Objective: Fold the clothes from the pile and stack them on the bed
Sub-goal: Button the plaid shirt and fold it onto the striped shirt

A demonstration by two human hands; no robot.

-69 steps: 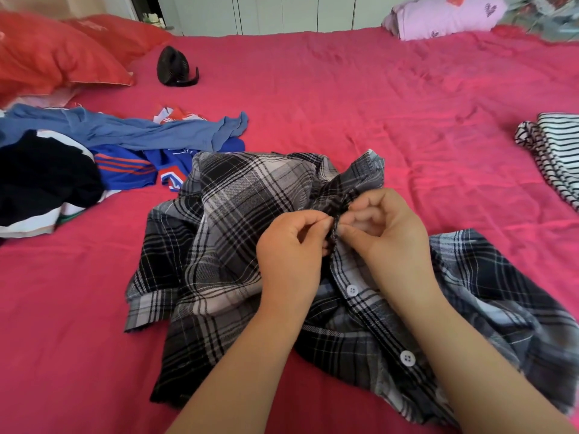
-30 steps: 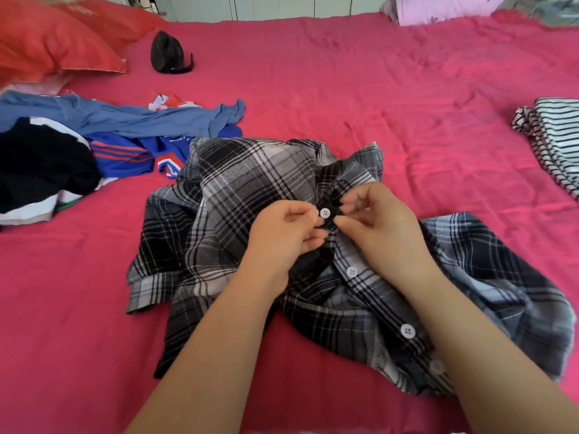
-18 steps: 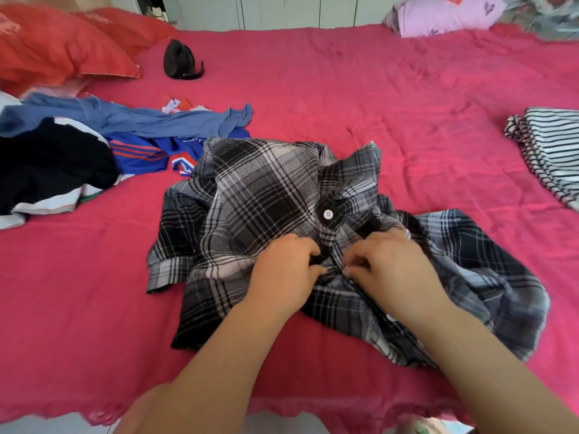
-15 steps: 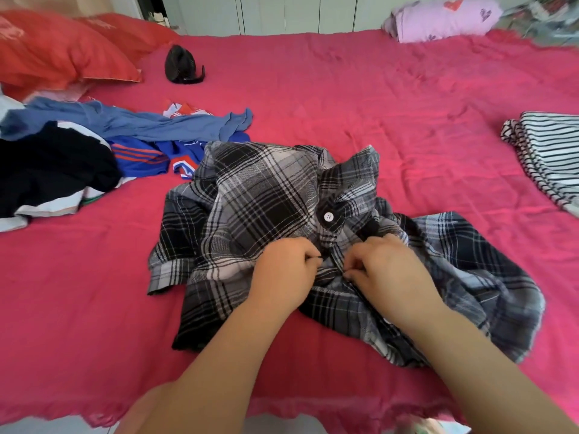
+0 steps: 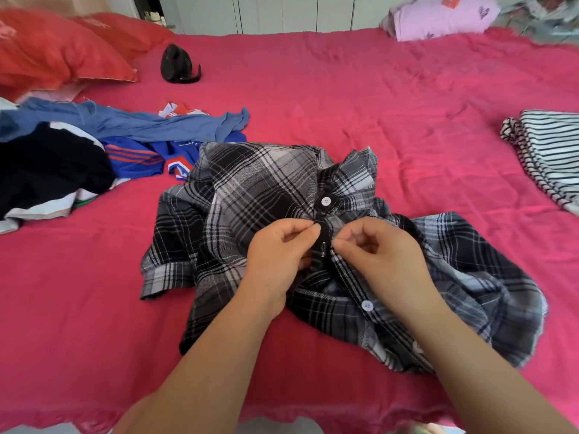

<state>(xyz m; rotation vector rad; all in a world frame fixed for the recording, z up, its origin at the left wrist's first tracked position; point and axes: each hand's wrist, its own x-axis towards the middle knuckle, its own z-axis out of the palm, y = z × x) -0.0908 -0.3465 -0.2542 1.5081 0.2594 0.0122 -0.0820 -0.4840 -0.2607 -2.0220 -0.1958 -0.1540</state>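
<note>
Left hand [image 5: 280, 245] and right hand [image 5: 380, 250] each pinch the button placket of the crumpled black-and-white plaid shirt [image 5: 250, 195] on the pink-sheeted bed [image 5: 407, 98]

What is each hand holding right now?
Left hand: closed, pinching the plaid shirt placket.
Right hand: closed, pinching the opposite placket edge.

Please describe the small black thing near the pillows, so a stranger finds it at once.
Look at the far left of the pink bed, beside the red pillows. The black thing lies alone on the sheet, dark, rounded and ribbed; the clothes pile lies nearer.
</note>
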